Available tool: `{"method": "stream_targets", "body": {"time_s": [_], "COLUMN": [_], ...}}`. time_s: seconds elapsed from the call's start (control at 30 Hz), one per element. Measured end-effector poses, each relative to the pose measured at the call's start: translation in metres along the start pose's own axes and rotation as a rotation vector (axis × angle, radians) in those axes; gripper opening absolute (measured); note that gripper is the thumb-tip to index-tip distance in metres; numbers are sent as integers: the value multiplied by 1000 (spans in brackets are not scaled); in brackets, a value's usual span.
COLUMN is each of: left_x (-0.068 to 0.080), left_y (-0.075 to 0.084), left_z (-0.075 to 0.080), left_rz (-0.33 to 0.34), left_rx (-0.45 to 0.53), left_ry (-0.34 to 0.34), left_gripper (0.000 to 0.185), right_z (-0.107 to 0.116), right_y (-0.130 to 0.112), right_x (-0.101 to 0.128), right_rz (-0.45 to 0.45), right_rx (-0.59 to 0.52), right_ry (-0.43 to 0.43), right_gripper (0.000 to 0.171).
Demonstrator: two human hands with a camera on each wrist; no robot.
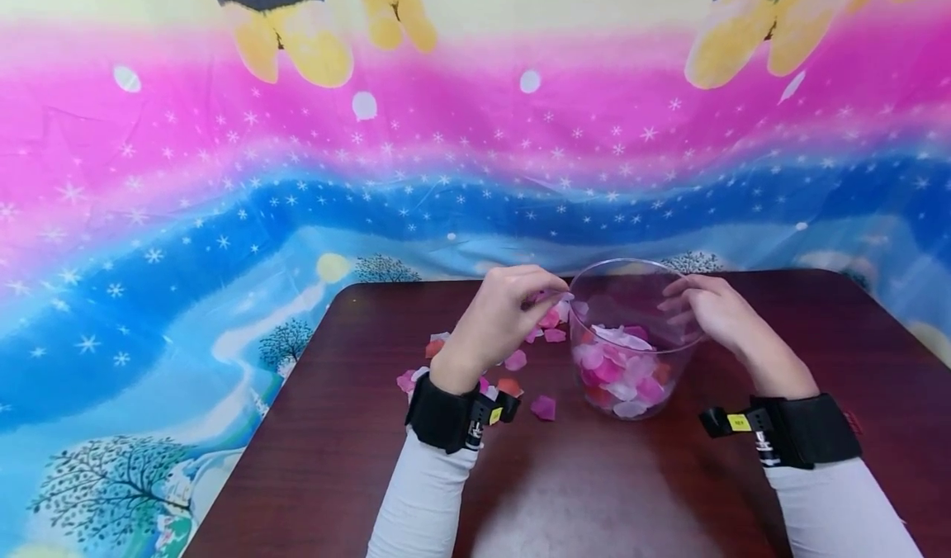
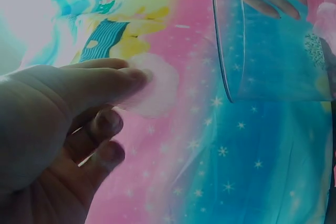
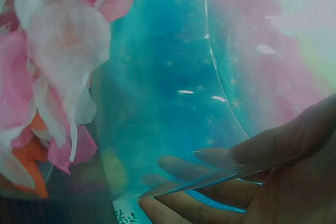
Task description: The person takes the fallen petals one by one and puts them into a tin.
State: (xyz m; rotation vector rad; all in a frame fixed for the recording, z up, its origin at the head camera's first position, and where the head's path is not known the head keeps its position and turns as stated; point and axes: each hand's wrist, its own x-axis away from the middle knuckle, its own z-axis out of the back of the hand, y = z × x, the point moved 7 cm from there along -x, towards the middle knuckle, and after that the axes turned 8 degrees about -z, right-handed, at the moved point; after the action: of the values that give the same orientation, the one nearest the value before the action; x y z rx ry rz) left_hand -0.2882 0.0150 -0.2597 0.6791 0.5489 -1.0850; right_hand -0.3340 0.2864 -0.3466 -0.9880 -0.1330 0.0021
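Note:
A clear plastic tub (image 1: 685, 380) stands upright on the table, its lower part filled with pink, white, magenta and orange artificial petals (image 1: 624, 372). At the tub's left rim, my left hand (image 1: 499, 314) pinches a pale pink petal (image 2: 160, 90) between thumb and forefinger; its other fingers curl loosely below. On the opposite side my right hand (image 1: 719, 314) holds the rim. In the right wrist view the thumb (image 3: 273, 145) lies at the rim, and the fingers show along the transparent wall.
Loose petals (image 1: 544, 408) lie scattered on the dark reddish-brown table (image 1: 594, 492), left of the tub and partly hidden behind my left wrist. Behind the table hangs a printed cloth (image 1: 475, 145) in pink and blue with snowflakes.

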Motion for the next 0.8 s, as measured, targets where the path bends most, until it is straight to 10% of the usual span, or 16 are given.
{"method": "stream_targets", "body": {"time_s": [0.37,0.8], "left_x": [-8,-10], "left_y": [7,9], "left_z": [-16,-62], "left_rz": [-47,-17], "left_rx": [57,10], "left_ry": [23,-158], "left_gripper": [19,12], "right_z": [1,-1], "right_y": [0,2], "right_x": [-2,-1], "right_rz": [-4,3], "right_rx": [9,-12], "right_ry": [13,12], "right_gripper": [44,44]}}
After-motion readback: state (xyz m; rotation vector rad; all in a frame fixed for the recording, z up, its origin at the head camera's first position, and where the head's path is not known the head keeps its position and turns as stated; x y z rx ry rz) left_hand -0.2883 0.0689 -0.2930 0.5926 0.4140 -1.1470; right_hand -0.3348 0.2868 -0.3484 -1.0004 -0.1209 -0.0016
